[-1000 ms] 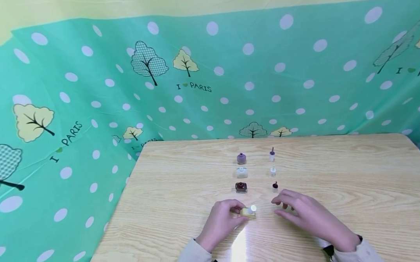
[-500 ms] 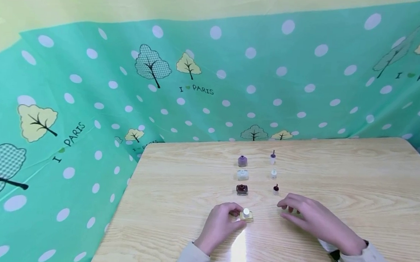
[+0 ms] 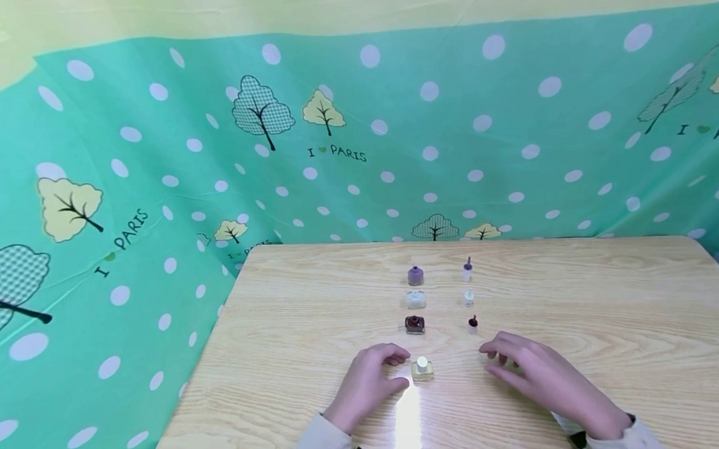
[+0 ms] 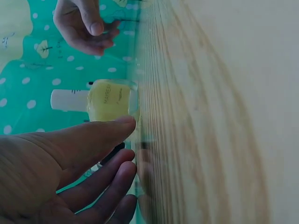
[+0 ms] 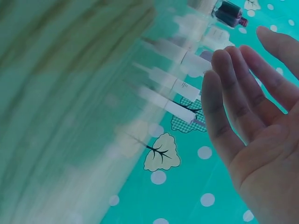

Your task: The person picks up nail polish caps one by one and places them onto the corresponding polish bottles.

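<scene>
A yellow nail polish bottle (image 3: 422,370) with its white cap on stands upright on the table. Just left of it is my left hand (image 3: 366,387), thumb and fingers spread apart and holding nothing. In the left wrist view the thumb overlaps the lower side of the bottle (image 4: 110,100). My right hand (image 3: 530,371) hovers to the right with loosely bent fingers and nothing in them. Beyond the yellow bottle, uncapped dark red (image 3: 415,325), clear (image 3: 416,300) and purple (image 3: 415,276) bottles form a column.
Right of that column, three brush caps stand with brushes pointing up: dark red (image 3: 472,326), clear (image 3: 469,299) and purple (image 3: 467,271). A light wood table (image 3: 295,315) carries everything. Behind it and along the left hangs a green dotted cloth (image 3: 341,103).
My left hand has let go of the yellow nail polish bottle and drawn back a little to the left. The bottle shifted slightly left earlier. My right hand has moved slightly right.
</scene>
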Motion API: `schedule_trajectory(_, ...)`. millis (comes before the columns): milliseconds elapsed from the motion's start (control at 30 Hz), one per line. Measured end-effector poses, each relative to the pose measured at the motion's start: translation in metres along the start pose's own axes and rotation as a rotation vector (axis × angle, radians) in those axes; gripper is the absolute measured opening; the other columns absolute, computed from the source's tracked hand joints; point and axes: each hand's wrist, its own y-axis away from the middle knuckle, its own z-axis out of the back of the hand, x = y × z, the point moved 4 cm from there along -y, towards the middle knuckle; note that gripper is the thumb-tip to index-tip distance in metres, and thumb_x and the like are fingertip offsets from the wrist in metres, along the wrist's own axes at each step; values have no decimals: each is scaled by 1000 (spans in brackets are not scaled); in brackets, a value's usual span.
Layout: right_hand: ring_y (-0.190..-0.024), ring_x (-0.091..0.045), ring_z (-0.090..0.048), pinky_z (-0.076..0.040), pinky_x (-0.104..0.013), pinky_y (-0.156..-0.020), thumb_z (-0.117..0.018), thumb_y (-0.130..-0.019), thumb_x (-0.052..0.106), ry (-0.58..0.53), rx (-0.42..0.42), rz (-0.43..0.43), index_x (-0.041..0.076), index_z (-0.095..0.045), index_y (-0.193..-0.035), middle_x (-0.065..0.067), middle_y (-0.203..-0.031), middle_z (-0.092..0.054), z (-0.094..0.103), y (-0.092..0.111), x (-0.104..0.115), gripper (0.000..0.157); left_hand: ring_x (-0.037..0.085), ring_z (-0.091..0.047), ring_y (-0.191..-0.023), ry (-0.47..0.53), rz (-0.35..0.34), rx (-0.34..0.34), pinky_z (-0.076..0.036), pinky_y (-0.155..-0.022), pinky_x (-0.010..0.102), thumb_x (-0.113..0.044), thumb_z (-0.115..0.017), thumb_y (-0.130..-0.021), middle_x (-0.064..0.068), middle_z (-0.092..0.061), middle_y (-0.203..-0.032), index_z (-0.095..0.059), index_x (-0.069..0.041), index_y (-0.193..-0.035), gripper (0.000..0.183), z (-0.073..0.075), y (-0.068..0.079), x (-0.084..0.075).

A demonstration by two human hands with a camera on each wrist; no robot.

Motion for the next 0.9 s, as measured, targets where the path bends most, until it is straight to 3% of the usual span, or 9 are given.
schedule_trajectory(433, -79, 5, -57, -55, -23, -67, -78, -84, 15, 49, -89, -56, 15, -71, -108, 19, -89, -64, 1, 0, -7, 25, 14, -66, -97, 54, 40, -63, -54, -92, 31, -14, -82, -80, 0, -73, -106, -72, -9, -112, 34, 10, -11, 13)
schedule_trajectory(533, -78, 4, -58, -55, -24, -67, -78, -83, 14, 41, -75, -58, 13, -71, -108, 19, -87, -63, 2, -2, -10, 25, 15, -67, -99, 49, 55, -69, -54, -94, 33, -14, -80, -82, 1, -73, -107, -71, -8, -113, 34, 11, -13, 13)
schedule_trajectory(900, -78, -3, -61, -57, -29, -70, -77, -86, 18, -25, 16, -198, 6, -71, -110, 8, -91, -69, 0, -14, -25, 28, 12, -66, -97, 95, 80, -57, -54, -91, 29, -15, -79, -83, 1, -73, -108, -71, -7, -115, 34, 10, -24, 14)
